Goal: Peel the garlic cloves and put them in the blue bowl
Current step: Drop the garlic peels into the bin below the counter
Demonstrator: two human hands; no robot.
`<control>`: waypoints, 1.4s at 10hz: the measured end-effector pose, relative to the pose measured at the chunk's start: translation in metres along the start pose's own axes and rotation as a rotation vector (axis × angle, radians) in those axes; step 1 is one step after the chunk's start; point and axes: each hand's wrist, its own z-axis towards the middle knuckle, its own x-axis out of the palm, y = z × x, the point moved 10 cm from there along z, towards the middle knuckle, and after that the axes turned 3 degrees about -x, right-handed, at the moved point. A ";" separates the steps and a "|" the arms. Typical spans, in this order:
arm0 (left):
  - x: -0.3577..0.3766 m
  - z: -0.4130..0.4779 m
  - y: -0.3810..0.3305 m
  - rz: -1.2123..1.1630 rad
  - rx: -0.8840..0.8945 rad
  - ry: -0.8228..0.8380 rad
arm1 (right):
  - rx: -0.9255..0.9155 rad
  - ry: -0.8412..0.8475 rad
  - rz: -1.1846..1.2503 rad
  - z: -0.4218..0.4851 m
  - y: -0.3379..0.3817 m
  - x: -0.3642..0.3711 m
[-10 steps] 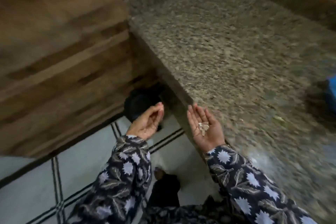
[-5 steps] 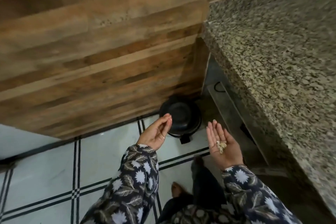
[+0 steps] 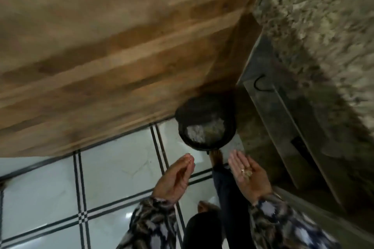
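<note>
Head view, motion-blurred, looking down at the floor.

Right hand (image 3: 251, 179): palm up, fingers straight and together, grip released. Carries a small heap of pale garlic bits (image 3: 246, 173) at the base of the fingers. Too blurred to tell skins from cloves.

Left hand (image 3: 175, 178): to the left of the right hand and apart from it. Thumb edge up, fingers loosely curved together into a cup, grip released. Holds nothing that shows.

Black bin (image 3: 230, 119): on the floor (image 3: 121, 168), just beyond both hands, against the base of a wood panel (image 3: 121, 56). Lid up. Contains whitish scraps (image 3: 202, 132).

Foot (image 3: 217, 156): bare, at the near edge of the bin, between the two hands in the picture. Cannot tell whether touching the bin.

Speckled stone surface (image 3: 323, 26): upper right, above a grey cabinet front.

Floor: pale tiles with dark double lines.

Patterned sleeves (image 3: 153, 224) on both forearms, at the near edge.
</note>
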 end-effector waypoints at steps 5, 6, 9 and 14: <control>0.061 0.250 0.000 0.933 0.589 0.092 | 0.250 -0.162 -0.282 0.284 -0.094 -0.039; 0.024 0.294 -0.018 1.168 0.549 -0.191 | 0.304 -0.155 -0.336 0.287 -0.095 -0.048; 0.010 0.305 -0.020 1.086 0.392 -0.225 | 0.183 -0.060 -0.524 0.271 -0.078 -0.005; 0.072 0.282 -0.028 1.393 0.810 -0.137 | 0.121 0.137 -0.903 0.283 -0.069 0.010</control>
